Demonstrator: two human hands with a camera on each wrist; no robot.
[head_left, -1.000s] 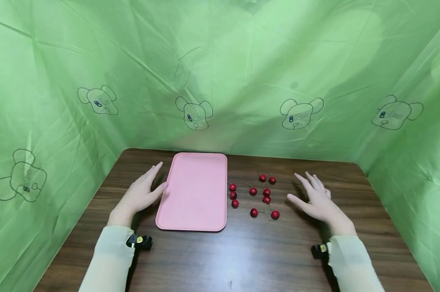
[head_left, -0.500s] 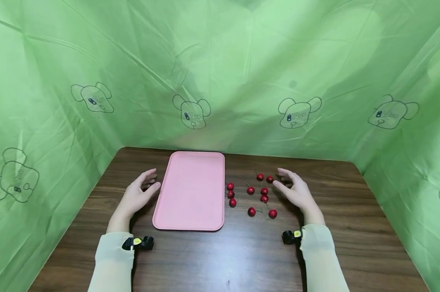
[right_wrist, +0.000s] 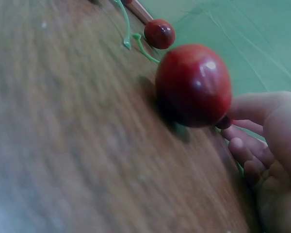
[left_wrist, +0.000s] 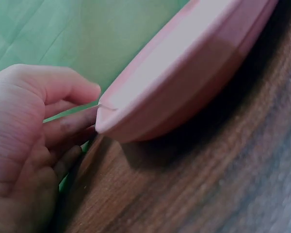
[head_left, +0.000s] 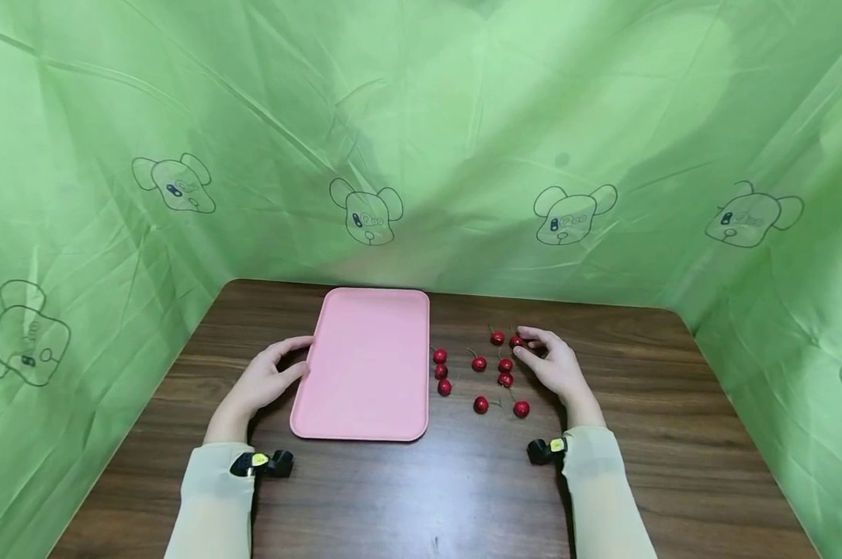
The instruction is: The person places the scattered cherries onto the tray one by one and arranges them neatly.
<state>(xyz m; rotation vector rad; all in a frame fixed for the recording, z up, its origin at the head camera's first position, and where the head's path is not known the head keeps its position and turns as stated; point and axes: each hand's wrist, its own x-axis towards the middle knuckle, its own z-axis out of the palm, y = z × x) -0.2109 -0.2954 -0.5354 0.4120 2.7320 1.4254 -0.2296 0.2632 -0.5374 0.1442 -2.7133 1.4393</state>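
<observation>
A pink tray lies flat on the table. My left hand is at its left edge, thumb and fingers touching the rim without visibly curling round it. Right of the tray, several red cherries with green stems lie loose. My right hand has thumb and fingertips on either side of the far-right cherry, pinching it at the tabletop. In the right wrist view a nearer cherry largely hides the pinched one, which shows only as a dark red bit beside the thumb.
Cherries stand in a short column close to the tray's right edge. A pair lies left of my right hand, with others nearer me. The brown wooden table meets a green cloth at the back and sides.
My right hand has moved left and in to the far-right cherry, its fingers closing from spread. My left hand has drawn its fingers in and come to the tray's rim.
</observation>
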